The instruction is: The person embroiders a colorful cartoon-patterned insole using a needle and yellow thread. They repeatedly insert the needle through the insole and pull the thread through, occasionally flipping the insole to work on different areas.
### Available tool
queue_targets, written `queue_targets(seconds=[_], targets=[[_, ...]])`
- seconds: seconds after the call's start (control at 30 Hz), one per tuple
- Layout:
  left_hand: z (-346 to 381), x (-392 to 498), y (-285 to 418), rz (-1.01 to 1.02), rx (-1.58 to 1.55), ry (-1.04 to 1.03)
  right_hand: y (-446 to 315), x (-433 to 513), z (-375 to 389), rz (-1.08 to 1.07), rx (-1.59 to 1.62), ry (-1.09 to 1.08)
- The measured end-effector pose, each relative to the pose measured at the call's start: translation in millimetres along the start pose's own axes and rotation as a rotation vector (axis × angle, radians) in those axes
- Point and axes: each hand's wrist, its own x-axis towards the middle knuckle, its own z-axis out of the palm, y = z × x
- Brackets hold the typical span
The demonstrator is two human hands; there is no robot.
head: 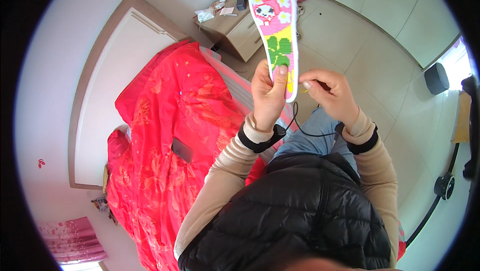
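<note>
My left hand (269,92) grips the heel end of an embroidered shoe insole (272,27), with the thumb on its patterned face. The insole is held up with its toe end at the top of the view. It has a white edge, a pink ground, white flowers, a cartoon face and a green four-leaf clover. Close to the right edge of the heel, my right hand (330,92) pinches thumb and forefinger together. A short yellow thread (304,91) shows at these fingertips; whether a needle is there cannot be made out. A black cable (311,134) runs between the black wrist bands.
To the left, a bed with a red patterned quilt (161,121) carries a dark phone (182,150). A nightstand (240,32) with small items stands beyond it. White cabinets (382,0) line the tiled floor (337,34). A dark bin-like object (436,79) is at right.
</note>
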Motion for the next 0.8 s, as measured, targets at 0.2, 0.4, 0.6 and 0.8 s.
queue_targets(seconds=[0.2, 0.4, 0.6, 0.8], targets=[[8, -1, -7, 0.06, 0.176, 0.011, 21, -7, 0, 0.135, 0.303, -0.033], [9, -1, -4, 0.04, 0.193, 0.009, 26, -10, -1, 0.212, 0.431, -0.002], [9, -1, -6, 0.027, 0.16, -0.04, 23, -10, 1, 0.212, 0.433, 0.035], [6, 1, -12, 0.021, 0.157, -0.026, 19, -9, 5, 0.206, 0.453, 0.092]])
